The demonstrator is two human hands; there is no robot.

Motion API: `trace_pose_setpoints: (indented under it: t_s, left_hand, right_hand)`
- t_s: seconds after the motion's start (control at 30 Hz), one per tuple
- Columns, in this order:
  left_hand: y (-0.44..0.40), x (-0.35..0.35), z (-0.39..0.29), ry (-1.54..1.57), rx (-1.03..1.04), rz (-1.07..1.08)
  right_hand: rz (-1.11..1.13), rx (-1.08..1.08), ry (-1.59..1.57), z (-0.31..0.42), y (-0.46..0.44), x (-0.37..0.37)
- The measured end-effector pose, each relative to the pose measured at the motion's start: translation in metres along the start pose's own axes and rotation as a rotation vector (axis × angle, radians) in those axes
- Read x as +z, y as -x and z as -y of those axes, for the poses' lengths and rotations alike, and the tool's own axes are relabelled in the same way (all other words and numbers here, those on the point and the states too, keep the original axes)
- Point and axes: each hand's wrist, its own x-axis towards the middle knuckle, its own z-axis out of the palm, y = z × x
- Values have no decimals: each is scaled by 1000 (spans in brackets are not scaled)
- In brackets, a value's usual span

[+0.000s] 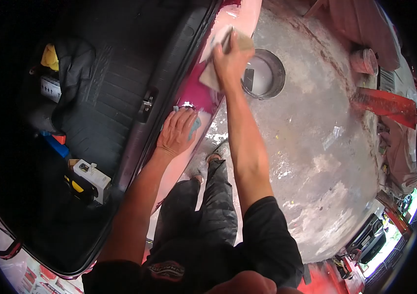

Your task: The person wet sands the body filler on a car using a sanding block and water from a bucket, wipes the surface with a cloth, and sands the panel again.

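A car's rear bumper (199,93) runs diagonally beside me, part glossy magenta and part dull pale pink. My right hand (232,62) presses a beige-grey sheet of sandpaper (211,76) against its upper stretch. The sheet's edges stick out on both sides of the fingers. Lower down, my left hand (176,131) lies on the bumper over a blue-green cloth (194,127), which shows beside the fingers; it could be a sponge. Wet-looking highlights appear on the magenta paint just above that hand.
Left of the bumper is the open black trunk (115,93), holding a boxed item (91,180) and dark fabric (77,63). A bucket (278,73) of cloudy liquid with a dark block stands on the stained concrete floor (311,161). A red panel (387,105) and small pail (364,61) are farther right.
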Motion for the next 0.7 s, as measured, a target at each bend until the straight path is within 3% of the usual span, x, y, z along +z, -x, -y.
trace_pose_setpoints:
  t_s: [0.13,0.2,0.27,0.37,0.57,0.7]
  left_hand:
    - [-3,6,0,-15,-2,-45]
    - [-5,5,2,-19,-3,-37]
    - [-1,0,-1,-3,3,-7]
    - [-5,-1,2,12,5,-1]
    - [-4,-1,1,8,11,-5]
    - [-3,-1,0,3,13,-7]
  right_hand:
    - [10,6,17,-23,91,-43]
    - [6,-11,35,-19,73,-33]
    - [36,164,-68,2,22,-11]
    - [16,6,22,-6,-22,18]
    - [122,-6,71,-6,-21,-11]
    - [42,-29,-238,-27,-14,2]
